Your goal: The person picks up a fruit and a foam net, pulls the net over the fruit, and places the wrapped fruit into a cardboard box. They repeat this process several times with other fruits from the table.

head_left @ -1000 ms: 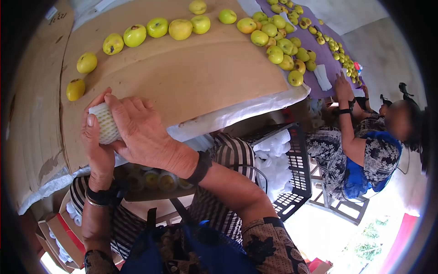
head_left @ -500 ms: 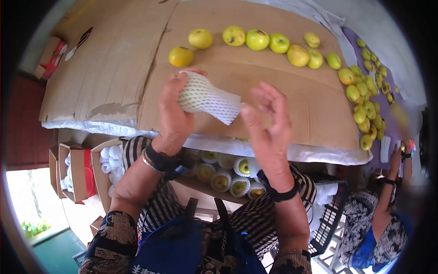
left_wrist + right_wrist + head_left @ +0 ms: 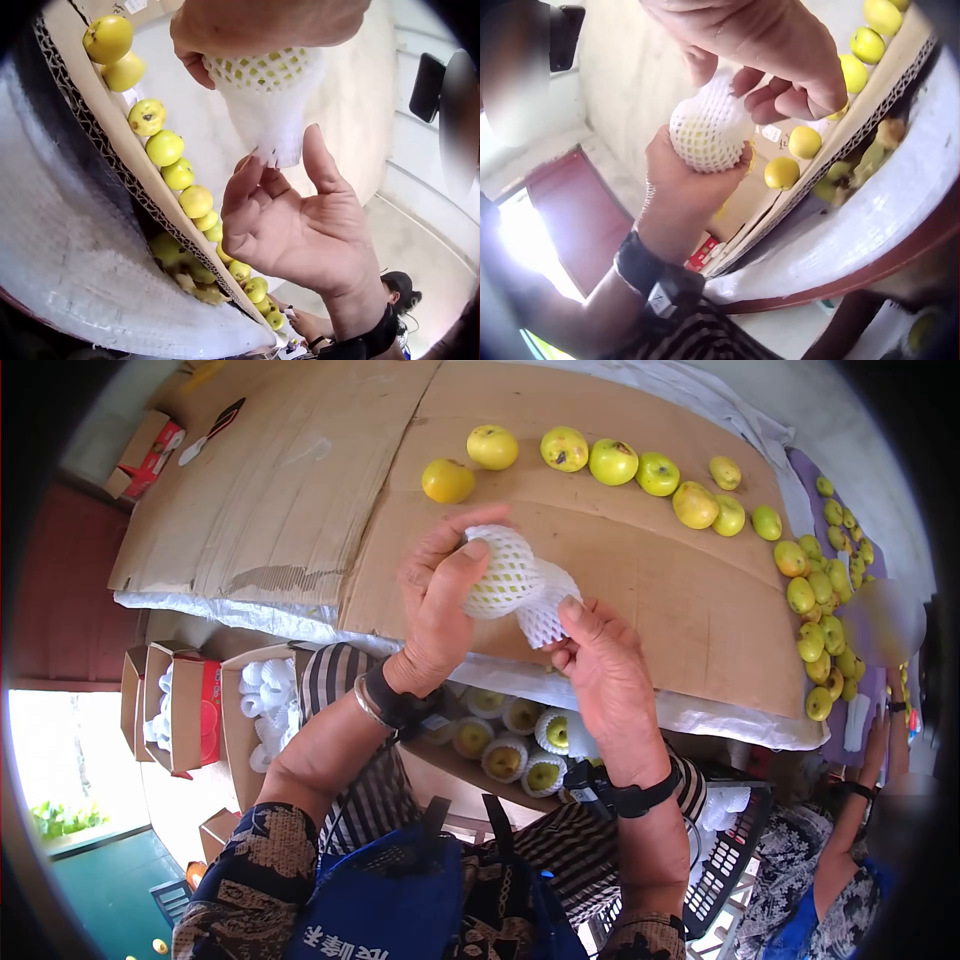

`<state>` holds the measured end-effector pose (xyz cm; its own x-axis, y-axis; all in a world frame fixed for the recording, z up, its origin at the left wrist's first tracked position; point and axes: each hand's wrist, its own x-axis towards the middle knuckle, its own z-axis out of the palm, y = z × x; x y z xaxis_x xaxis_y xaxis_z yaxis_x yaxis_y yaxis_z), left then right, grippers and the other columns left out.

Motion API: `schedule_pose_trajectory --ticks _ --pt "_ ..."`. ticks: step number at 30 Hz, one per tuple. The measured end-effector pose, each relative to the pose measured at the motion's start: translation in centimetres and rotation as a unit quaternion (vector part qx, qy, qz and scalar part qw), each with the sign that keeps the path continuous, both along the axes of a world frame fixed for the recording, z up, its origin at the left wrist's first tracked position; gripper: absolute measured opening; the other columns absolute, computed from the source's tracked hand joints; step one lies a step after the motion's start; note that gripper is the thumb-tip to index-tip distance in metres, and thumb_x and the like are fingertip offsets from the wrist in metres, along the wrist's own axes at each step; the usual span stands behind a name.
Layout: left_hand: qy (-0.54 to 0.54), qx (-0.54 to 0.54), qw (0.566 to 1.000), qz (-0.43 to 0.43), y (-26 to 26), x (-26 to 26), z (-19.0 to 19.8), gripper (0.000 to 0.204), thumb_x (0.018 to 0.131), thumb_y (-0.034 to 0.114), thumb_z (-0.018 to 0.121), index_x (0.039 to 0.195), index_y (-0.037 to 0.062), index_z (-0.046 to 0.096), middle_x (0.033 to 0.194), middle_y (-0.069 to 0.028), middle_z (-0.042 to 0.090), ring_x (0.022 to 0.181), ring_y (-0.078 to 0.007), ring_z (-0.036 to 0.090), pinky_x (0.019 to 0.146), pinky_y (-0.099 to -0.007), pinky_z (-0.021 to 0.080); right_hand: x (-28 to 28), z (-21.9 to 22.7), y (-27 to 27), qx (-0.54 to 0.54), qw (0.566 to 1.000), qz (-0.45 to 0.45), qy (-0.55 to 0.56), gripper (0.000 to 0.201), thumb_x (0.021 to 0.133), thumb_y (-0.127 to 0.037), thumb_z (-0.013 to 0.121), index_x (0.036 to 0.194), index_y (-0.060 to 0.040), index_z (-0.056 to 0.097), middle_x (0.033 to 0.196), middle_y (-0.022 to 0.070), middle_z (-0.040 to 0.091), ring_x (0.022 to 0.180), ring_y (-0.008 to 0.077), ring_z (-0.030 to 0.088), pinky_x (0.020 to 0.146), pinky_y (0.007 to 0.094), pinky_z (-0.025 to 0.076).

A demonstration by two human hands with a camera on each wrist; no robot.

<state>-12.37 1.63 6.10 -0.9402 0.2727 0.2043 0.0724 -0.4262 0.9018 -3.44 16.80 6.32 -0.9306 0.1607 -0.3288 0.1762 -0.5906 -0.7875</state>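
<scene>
My left hand (image 3: pixel 440 595) grips a yellow-green fruit in a white foam net (image 3: pixel 500 572) above the cardboard tabletop (image 3: pixel 640 590). My right hand (image 3: pixel 592 652) pinches the net's loose end (image 3: pixel 545 622) just below the fruit. In the left wrist view the netted fruit (image 3: pixel 262 79) hangs from the left hand (image 3: pixel 262 22), with the right hand (image 3: pixel 300 221) under its frayed end. The right wrist view shows the left hand (image 3: pixel 679 199) cupping the netted fruit (image 3: pixel 709 131) and the right hand's fingers (image 3: pixel 769 101) curled on the net's top.
A row of bare yellow-green fruit (image 3: pixel 612 460) lies along the cardboard's far side, with a denser pile (image 3: pixel 820 610) at the right. Netted fruit (image 3: pixel 515 745) fill a box under the table edge. Boxes of foam nets (image 3: pixel 262 710) stand left, a black crate (image 3: pixel 725 850) right, beside another person (image 3: pixel 850 860).
The right hand, half a second ago open and apart from the net, has closed in and taken its loose end. The net's tail is now bunched shorter against the fruit.
</scene>
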Motion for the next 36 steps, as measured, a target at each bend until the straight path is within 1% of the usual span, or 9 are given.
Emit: schedule_pose_trajectory --ticks 2,8,14,19,23,26,29,30,36 --pt "0.019 -0.002 1.000 0.005 0.0 0.1 -0.1 0.039 0.089 0.014 0.051 0.123 -0.0027 0.060 0.109 -0.0109 0.066 0.097 -0.0153 0.062 0.086 -0.0289 0.051 0.1 0.2 0.3 -0.046 0.997 0.047 -0.046 0.027 0.080 -0.029 0.082 0.086 -0.0094 0.064 0.081 -0.0006 0.064 0.071 0.0063 0.054 0.064 0.0204 0.038" --pt "0.110 -0.078 0.991 0.022 0.0 0.2 -1.0 0.036 0.086 0.012 0.053 0.119 -0.0001 0.064 0.115 -0.0099 0.063 0.103 -0.0150 0.057 0.091 -0.0284 0.045 -0.1 0.1 -0.5 0.036 0.994 -0.091 0.038 0.023 0.079 -0.018 0.081 0.081 -0.0092 0.060 0.077 -0.0031 0.060 0.068 0.0042 0.049 0.062 0.0201 0.037" --pt "0.156 -0.075 0.984 0.049 0.6 0.1 -1.3 0.031 0.085 0.008 0.052 0.112 -0.0001 0.066 0.112 -0.0089 0.062 0.102 -0.0141 0.054 0.091 -0.0289 0.043 -0.1 -1.2 -1.3 0.100 0.985 -0.141 0.025 0.020 0.079 -0.009 0.076 0.084 -0.0059 0.058 0.077 -0.0027 0.058 0.067 0.0029 0.046 0.058 0.0204 0.036" --pt "0.055 -0.056 0.997 0.006 0.4 0.9 -0.2 0.025 0.087 0.006 0.049 0.104 -0.0006 0.066 0.113 -0.0084 0.062 0.101 -0.0135 0.056 0.089 -0.0280 0.044 -0.1 -0.7 -0.9 0.028 0.994 -0.101 0.009 0.024 0.077 -0.009 0.078 0.091 -0.0037 0.059 0.081 -0.0015 0.060 0.067 0.0045 0.049 0.059 0.0207 0.040" --pt "0.089 -0.044 0.995 0.024 0.3 0.6 -0.7 0.022 0.088 0.006 0.049 0.102 -0.0005 0.065 0.109 -0.0071 0.062 0.096 -0.0129 0.057 0.087 -0.0274 0.045 -0.6 -0.4 -2.0 0.020 0.998 -0.065 -0.013 0.024 0.076 -0.009 0.079 0.090 -0.0033 0.059 0.079 -0.0012 0.060 0.068 0.0050 0.052 0.061 0.0228 0.044" --pt "0.083 -0.016 0.996 0.025 1.1 1.0 -1.1 0.019 0.090 0.007 0.050 0.100 -0.0004 0.065 0.103 -0.0058 0.063 0.094 -0.0125 0.057 0.086 -0.0269 0.045 -0.2 0.0 -2.0 0.204 0.970 -0.117 0.062 0.022 0.077 -0.008 0.076 0.084 -0.0028 0.056 0.076 -0.0015 0.059 0.069 0.0044 0.052 0.060 0.0239 0.046" --pt "0.106 -0.061 0.991 0.046 1.3 1.1 -1.3 0.018 0.091 0.007 0.051 0.100 -0.0003 0.065 0.103 -0.0054 0.062 0.093 -0.0117 0.056 0.085 -0.0266 0.046 0.1 -0.1 -2.0 0.393 0.909 -0.137 0.026 0.018 0.080 -0.005 0.075 0.088 -0.0015 0.059 0.080 -0.0026 0.060 0.072 0.0023 0.052 0.063 0.0204 0.045" --pt "0.097 -0.080 0.990 0.062 1.4 1.0 -1.3 0.020 0.089 0.007 0.049 0.100 -0.0022 0.063 0.106 -0.0130 0.063 0.097 -0.0180 0.059 0.088 -0.0312 0.048 -0.1 0.3 -2.2 0.360 0.922 -0.138 0.042 0.022 0.081 -0.006 0.071 0.082 -0.0020 0.049 0.075 -0.0024 0.057 0.069 0.0038 0.051 0.061 0.0236 0.046" --pt "0.037 -0.069 0.993 0.089 1.4 1.1 -1.1 0.019 0.093 0.010 0.049 0.102 -0.0008 0.063 0.105 -0.0096 0.064 0.096 -0.0145 0.059 0.087 -0.0278 0.047 0.3 0.0 -2.3 0.190 0.969 -0.084 0.135 0.022 0.085 0.001 0.066 0.098 -0.0030 0.048 0.087 0.0002 0.056 0.075 0.0036 0.051 0.065 0.0205 0.047"
